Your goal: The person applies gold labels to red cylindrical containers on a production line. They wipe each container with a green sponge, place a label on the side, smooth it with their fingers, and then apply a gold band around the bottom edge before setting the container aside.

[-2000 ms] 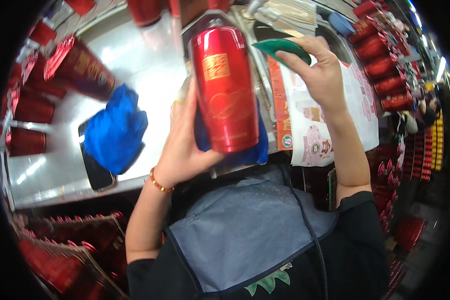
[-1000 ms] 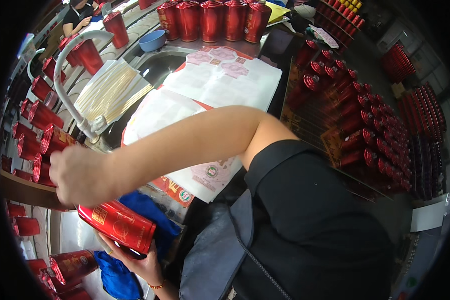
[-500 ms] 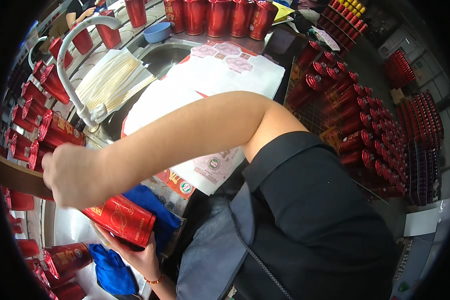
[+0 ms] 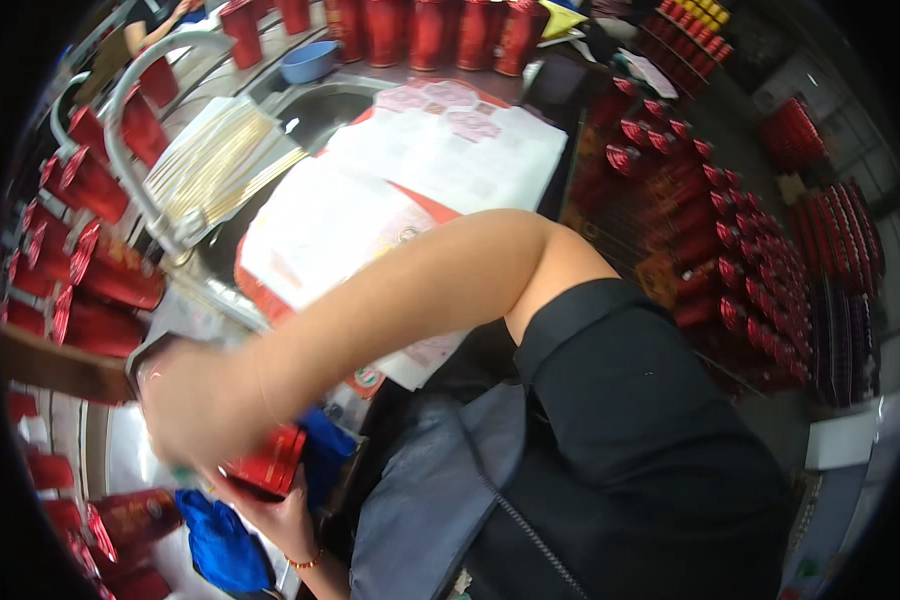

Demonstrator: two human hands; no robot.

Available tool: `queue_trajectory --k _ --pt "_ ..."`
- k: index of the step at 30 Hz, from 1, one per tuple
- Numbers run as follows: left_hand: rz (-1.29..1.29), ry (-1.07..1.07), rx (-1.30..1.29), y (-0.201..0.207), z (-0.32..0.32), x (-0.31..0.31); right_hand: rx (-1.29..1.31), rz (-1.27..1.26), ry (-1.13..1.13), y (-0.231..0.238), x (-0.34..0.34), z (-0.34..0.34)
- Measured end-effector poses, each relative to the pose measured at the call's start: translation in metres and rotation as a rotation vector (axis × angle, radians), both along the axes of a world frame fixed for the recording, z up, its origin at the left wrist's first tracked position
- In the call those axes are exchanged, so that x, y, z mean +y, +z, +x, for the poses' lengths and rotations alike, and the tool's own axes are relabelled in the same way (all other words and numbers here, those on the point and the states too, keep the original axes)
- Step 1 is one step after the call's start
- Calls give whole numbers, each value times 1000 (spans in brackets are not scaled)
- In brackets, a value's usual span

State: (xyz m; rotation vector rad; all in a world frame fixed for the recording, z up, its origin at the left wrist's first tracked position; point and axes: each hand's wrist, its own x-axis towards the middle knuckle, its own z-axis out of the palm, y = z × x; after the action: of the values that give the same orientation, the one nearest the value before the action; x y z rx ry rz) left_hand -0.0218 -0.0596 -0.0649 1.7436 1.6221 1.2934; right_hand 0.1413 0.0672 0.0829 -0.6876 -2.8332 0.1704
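Observation:
My left hand (image 4: pixel 288 515), with a beaded bracelet at its wrist, is wrapped under the lower end of a shiny red canister (image 4: pixel 272 462). The canister lies tilted above a blue cloth (image 4: pixel 327 450). Across its other end passes my right hand (image 4: pixel 198 402), smeared by motion, so its fingers cannot be made out. Just beyond that hand shows a dark angular rim with red inside (image 4: pixel 152 352); whether it is in the hand is unclear. My right forearm crosses over white printed paper sheets (image 4: pixel 320 225) stacked on red ones.
A curved tap (image 4: pixel 120 130) rises beside a metal sink (image 4: pixel 320 118), with pale thin strips (image 4: pixel 220 150) on paper near it. More red canisters (image 4: pixel 120 265) stand left, with others behind and right. A blue bowl (image 4: pixel 310 62) and another blue cloth (image 4: pixel 220 545) lie about.
My right hand has swung rightward and down, now covering more of the canister. The angular rim has come into sight beside it. My left hand keeps hold, and the whole view has shifted slightly.

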Motion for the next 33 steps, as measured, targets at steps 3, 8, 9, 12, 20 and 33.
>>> queue_trajectory --k 3,8,9,12,20,33 --pt "-8 -108 -22 26 20 7 606 537 53 -27 55 11" --pt "-83 -76 -28 7 2 -2 429 -243 436 -38 -51 21" --pt "-34 -129 46 21 9 2 303 -216 296 -22 -29 34" --pt "44 -48 181 38 18 -1 422 30 -161 -5 60 77" --pt "100 -105 391 55 37 7 718 -831 -1056 -62 232 270" --pt "-29 -98 70 31 16 -14 -52 -697 -923 -117 286 251"
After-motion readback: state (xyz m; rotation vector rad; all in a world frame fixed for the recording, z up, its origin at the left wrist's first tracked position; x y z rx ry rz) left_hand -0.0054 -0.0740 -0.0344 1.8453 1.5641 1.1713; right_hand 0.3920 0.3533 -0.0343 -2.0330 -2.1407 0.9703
